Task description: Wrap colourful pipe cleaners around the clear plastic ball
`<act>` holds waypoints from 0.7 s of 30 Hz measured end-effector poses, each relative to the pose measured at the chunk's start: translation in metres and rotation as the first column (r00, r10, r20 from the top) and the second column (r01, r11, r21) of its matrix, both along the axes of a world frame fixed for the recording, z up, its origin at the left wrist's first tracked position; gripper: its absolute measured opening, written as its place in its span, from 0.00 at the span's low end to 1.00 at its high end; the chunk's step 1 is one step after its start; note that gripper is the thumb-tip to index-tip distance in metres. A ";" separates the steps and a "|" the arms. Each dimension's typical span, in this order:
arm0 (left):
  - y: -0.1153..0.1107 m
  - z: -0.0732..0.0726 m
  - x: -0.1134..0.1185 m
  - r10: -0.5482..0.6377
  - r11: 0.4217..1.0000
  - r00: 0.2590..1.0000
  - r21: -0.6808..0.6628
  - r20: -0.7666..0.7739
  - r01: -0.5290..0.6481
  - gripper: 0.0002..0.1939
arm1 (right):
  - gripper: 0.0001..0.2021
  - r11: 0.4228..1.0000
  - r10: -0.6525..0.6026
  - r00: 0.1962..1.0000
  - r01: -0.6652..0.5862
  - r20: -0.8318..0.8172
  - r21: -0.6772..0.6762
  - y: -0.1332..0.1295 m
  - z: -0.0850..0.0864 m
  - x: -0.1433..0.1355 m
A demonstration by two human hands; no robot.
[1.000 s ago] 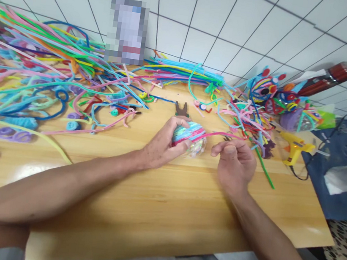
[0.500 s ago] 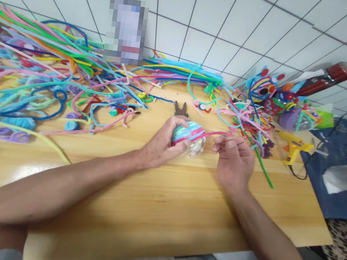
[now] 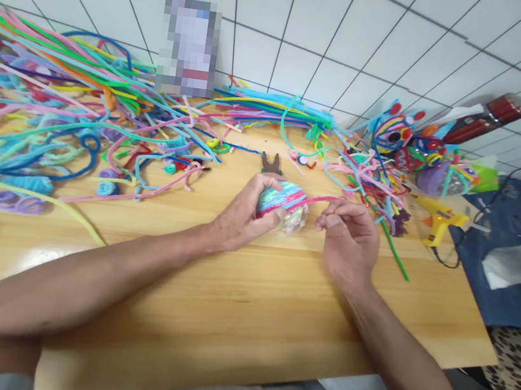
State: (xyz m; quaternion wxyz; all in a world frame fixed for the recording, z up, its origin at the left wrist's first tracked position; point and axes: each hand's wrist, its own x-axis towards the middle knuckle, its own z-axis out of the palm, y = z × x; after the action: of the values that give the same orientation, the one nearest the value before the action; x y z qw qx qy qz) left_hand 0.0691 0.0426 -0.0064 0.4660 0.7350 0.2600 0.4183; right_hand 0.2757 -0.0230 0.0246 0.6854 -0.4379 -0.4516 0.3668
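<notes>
My left hand (image 3: 243,215) is closed around a clear rounded plastic piece (image 3: 294,220), partly covered with blue and pink pipe cleaners (image 3: 281,199). Out from its right side runs a loose pink pipe cleaner (image 3: 321,199), whose far end is between the fingertips of my right hand (image 3: 351,236), pinched shut. Just behind the covered piece lie pliers (image 3: 272,162) with dark jaws; their handles are hidden by my left hand. The underside of the plastic piece cannot be seen.
Heaped pipe cleaners (image 3: 86,95) spread over the table's left side, and a bundle (image 3: 272,108) lies along the wall. To the right are finished colourful figures (image 3: 395,136), pipe cleaner scraps (image 3: 369,171), a yellow glue gun (image 3: 440,220) with its cord, and a red-brown flask (image 3: 491,120).
My right hand has shifted slightly left, closer to the covered piece, and its fingers have curled a little more. My left hand keeps its hold in place.
</notes>
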 end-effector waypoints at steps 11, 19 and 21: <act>-0.001 -0.003 0.000 0.010 1.000 1.000 0.014 -0.007 -0.010 0.19 | 0.10 0.999 -0.028 0.999 0.029 0.044 -0.035 0.000 -0.003 0.003; 0.000 -0.003 0.000 0.010 1.000 1.000 -0.003 -0.009 -0.010 0.20 | 0.22 0.996 -0.044 0.999 0.044 -0.006 -0.076 0.005 -0.002 0.010; 0.000 -0.003 0.000 0.011 1.000 1.000 -0.002 -0.009 -0.011 0.20 | 0.24 0.998 -0.060 0.998 0.060 -0.020 -0.017 0.006 0.005 0.012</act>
State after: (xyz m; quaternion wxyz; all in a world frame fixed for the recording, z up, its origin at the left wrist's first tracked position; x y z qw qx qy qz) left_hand 0.0689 0.0427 -0.0095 0.4633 0.7349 0.2669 0.4171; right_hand 0.2878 -0.0168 0.0292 0.6972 -0.4531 -0.4279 0.3543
